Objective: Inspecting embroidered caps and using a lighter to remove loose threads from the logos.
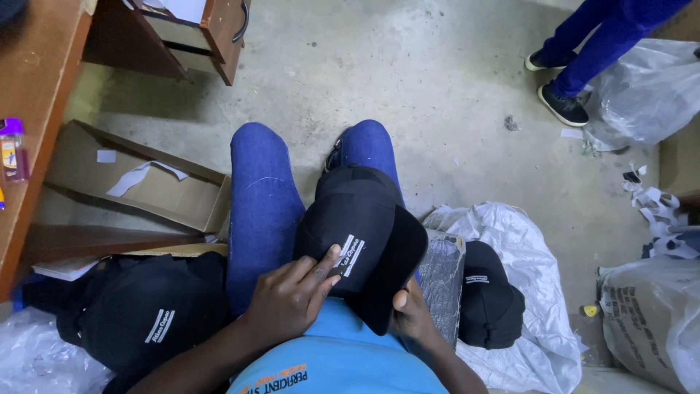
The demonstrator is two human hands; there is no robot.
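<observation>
A black cap (350, 219) with a small white printed patch (351, 256) rests on my lap, over my blue jeans. My left hand (292, 295) lies on its crown, the thumb and fingertips pressing on the patch. My right hand (410, 312) is mostly hidden under the cap's brim (394, 277) and grips it from below. A second black cap (488, 299) with a small label lies to my right on a white plastic bag (532, 248).
A pile of black caps (146, 314) sits at my left. An open cardboard box (138, 182) lies on the concrete floor beside a wooden desk (36, 95). Another person's legs in blue trousers (598, 44) stand at top right. Plastic bags (649, 314) and paper scraps (656, 208) lie at right.
</observation>
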